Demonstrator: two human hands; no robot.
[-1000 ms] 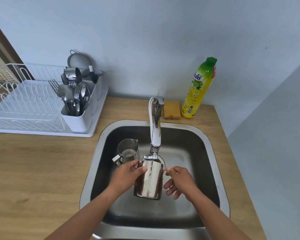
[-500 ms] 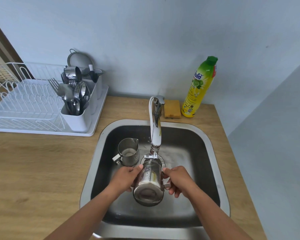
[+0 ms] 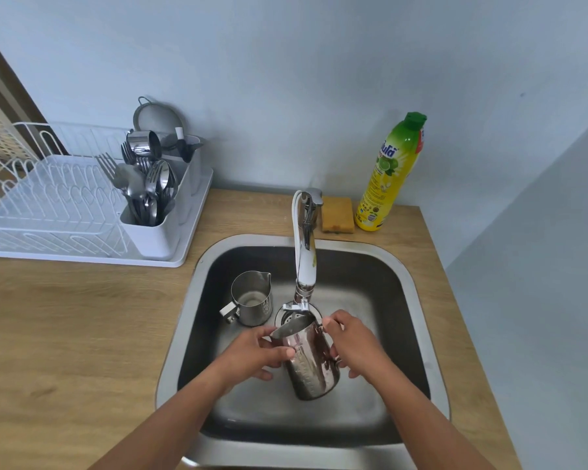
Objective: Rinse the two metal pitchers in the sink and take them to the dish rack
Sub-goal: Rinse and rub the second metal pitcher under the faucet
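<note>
Change: the larger pitcher point(image 3: 311, 364) has swung from base-toward-camera to nearly upright, rim under the faucet point(image 3: 304, 259).
Hands: the left hand point(image 3: 255, 354) grips its side; the right hand point(image 3: 353, 344) grips its handle.
Sink point(image 3: 184, 317): the smaller pitcher point(image 3: 252, 300) stands upright, back left.
Dish rack point(image 3: 48, 205): far left on the tabletop point(image 3: 65, 334).

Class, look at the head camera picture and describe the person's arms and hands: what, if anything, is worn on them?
Nothing is worn. The left hand and right hand are bare, without gloves, and no ring shows on the visible fingers. The left forearm and right forearm are bare up to the picture's lower edge: no sleeve, watch or bracelet in sight.
</note>
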